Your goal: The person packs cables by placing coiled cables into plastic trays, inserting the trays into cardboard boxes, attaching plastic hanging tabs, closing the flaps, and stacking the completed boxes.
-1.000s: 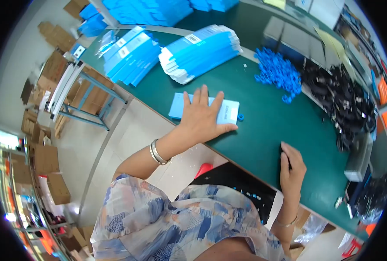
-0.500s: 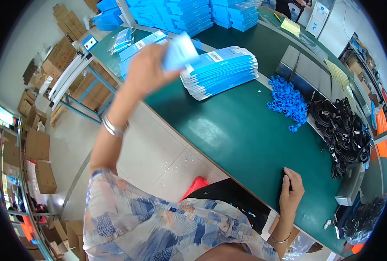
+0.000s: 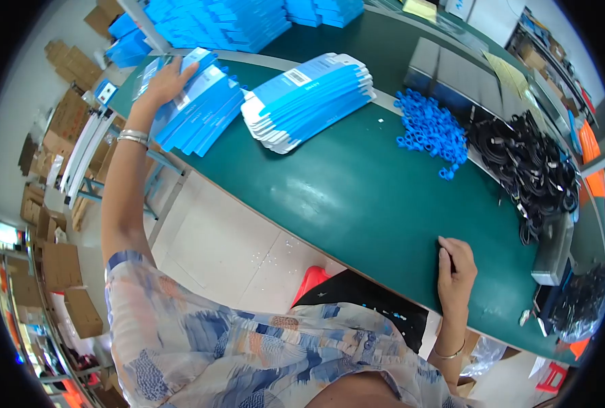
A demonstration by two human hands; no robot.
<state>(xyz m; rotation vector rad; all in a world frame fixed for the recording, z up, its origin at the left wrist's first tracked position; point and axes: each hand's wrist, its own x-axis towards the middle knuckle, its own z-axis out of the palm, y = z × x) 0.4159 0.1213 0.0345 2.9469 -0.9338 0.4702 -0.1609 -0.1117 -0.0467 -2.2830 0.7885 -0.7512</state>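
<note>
My left hand [image 3: 166,83] lies on a fanned pile of slim blue boxes [image 3: 204,115] at the table's left end. Its thumb is spread from the fingers, and no box is lifted in it. Just right of that pile, a row of blue-and-white boxes [image 3: 309,98] leans over, white end flaps showing at the left end. My right hand [image 3: 458,272] rests near the front edge of the green table [image 3: 357,204], fingers curled loosely and nothing visible in them.
Tall stacks of blue boxes [image 3: 214,24] stand at the back. Small blue rings [image 3: 432,129] lie heaped beside bundled black cables [image 3: 527,170] on the right. Grey metal trays [image 3: 452,75] sit behind the rings. A clear plastic bag [image 3: 581,306] is at the far right.
My left hand has moved left and down onto the left pile; the blue box it carried is no longer lifted. The view has shifted, and my right hand stays near the front edge.
</note>
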